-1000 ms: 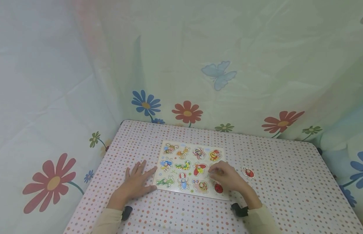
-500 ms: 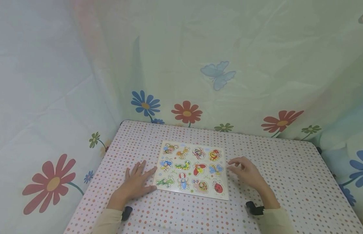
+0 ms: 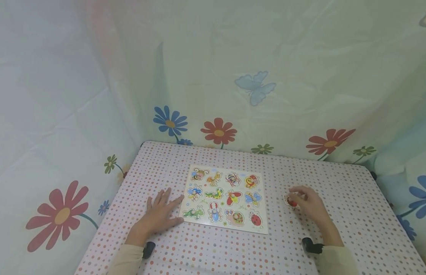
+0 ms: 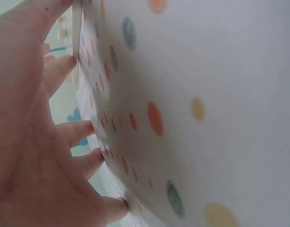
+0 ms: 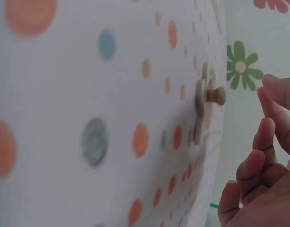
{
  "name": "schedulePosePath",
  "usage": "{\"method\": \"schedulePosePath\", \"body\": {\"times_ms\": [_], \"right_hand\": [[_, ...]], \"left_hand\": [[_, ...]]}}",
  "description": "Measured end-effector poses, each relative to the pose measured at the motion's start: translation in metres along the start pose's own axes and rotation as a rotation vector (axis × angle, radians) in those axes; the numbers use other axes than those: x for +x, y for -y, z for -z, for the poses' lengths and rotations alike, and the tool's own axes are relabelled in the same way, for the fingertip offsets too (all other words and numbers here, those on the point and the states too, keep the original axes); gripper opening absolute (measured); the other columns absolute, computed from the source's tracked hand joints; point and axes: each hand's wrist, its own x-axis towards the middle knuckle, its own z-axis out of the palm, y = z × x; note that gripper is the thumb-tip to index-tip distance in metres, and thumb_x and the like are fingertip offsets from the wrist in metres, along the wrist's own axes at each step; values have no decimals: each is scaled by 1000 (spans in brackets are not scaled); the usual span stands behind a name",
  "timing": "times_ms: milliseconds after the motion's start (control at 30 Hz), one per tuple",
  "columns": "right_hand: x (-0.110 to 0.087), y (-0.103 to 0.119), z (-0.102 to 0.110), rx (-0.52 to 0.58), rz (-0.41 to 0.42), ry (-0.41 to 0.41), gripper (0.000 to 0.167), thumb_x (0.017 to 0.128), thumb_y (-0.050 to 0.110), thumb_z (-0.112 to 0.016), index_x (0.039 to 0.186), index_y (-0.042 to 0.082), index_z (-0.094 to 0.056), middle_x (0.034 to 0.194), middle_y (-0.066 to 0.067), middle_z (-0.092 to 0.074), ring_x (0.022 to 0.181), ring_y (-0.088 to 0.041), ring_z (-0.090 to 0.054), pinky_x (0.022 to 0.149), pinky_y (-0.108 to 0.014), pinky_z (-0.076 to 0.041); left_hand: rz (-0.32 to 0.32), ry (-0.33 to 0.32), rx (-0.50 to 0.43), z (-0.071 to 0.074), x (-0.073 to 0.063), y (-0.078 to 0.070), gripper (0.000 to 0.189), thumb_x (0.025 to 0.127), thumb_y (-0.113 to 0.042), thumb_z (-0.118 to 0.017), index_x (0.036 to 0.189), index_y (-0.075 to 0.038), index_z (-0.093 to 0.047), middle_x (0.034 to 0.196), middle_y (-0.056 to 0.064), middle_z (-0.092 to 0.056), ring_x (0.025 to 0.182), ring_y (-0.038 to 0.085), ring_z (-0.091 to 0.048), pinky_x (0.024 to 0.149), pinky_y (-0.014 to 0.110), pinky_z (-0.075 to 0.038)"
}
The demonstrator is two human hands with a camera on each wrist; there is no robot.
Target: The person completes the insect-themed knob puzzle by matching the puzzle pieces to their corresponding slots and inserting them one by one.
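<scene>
A wooden peg puzzle board lies flat on the table, with several knobbed insect pieces in it. At its lower right corner shows a ladybug picture on which I see no knob. My left hand rests with fingers spread, its fingertips at the board's left edge. Right of the board lies a loose ladybug puzzle piece, partly covered in the head view by my right hand. In the right wrist view, the piece's wooden knob stands apart from my bent fingers.
A dotted cloth covers the table. Behind it hangs a curtain printed with flowers and a butterfly. Black wrist straps sit at both wrists.
My right hand has moved right, from over the board to the loose ladybug piece. The blue-winged insect piece it covered is now in sight on the board. My left hand has stayed put.
</scene>
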Motion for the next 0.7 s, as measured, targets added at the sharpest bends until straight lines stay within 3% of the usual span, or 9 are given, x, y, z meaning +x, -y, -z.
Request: {"method": "schedulePosePath", "body": {"times_ms": [167, 300, 433, 700], "right_hand": [[-1, -11, 0, 25, -90, 47, 43, 100, 37, -62, 124, 2, -63, 107, -15, -61, 88, -26, -56, 65, -33, -46], [-3, -15, -2, 55, -148, 97, 51, 97, 44, -65, 125, 2, -62, 114, -18, -66, 98, -32, -63, 78, -44, -52], [-5, -17, -2, 64, -137, 124, 51, 94, 46, -68, 121, 4, -65, 122, -21, -63, 108, -38, -59, 86, -55, -48], [-2, -20, -2, 28, -87, 127, 37, 95, 37, -70, 115, 5, -69, 121, -20, -63, 110, -38, -57, 85, -54, -47]], "left_hand": [[2, -4, -7, 2, -1, -1, 77, 88, -62, -64, 155, -34, -38, 165, 17, -10, 150, 44, -4, 111, 73, 0], [0, -4, -10, 3, -1, -2, 77, 88, -61, -65, 155, -34, -39, 165, 18, -10, 149, 44, -5, 111, 73, 0], [0, -3, -1, 2, -2, -1, 77, 88, -62, -64, 155, -34, -39, 165, 18, -11, 149, 44, -5, 111, 74, -1], [-9, -5, -6, 2, -1, -2, 77, 89, -62, -64, 155, -34, -37, 165, 19, -11, 149, 44, -5, 111, 73, 0]]}}
